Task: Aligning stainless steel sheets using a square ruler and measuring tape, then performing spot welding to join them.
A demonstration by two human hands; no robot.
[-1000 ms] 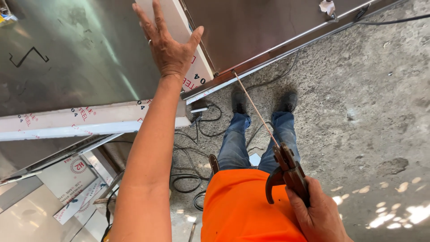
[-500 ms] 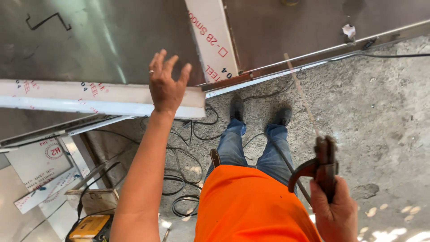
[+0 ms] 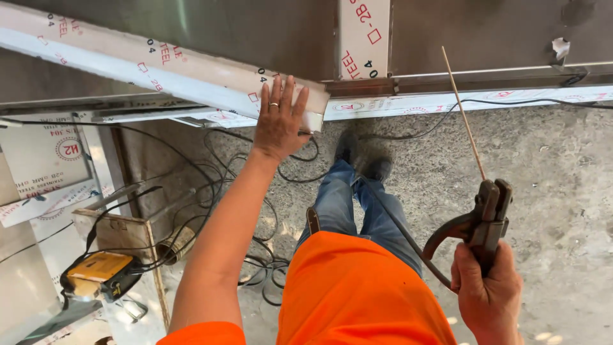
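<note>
From the head camera looking straight down, the left hand (image 3: 279, 121) lies flat and open, fingers spread, pressed against the end of a long rectangular steel beam (image 3: 159, 67) wrapped in white protective film with red and black print; a ring shows on one finger. The beam runs from the upper left to just left of centre, its cut end under the fingertips. The right hand (image 3: 488, 291) is closed around the dark handle of an electrode holder (image 3: 480, 220), a worn metal clamp with a curved lever, and a thin straight welding rod (image 3: 464, 115) rises from its jaws toward the dull grey sheet-metal wall (image 3: 485, 32). Below are an orange shirt, blue jeans and dark shoes on a rough, pitted concrete floor (image 3: 562, 166). Black cables (image 3: 211, 166) loop loosely across the floor to the left, near a yellow box-shaped tool (image 3: 99, 268) and a wooden board. Compared with half a second earlier, the left hand sits farther along the beam, now right at its end, and the rod leans more to the left while the right hand's hold on the holder is unchanged.
</note>
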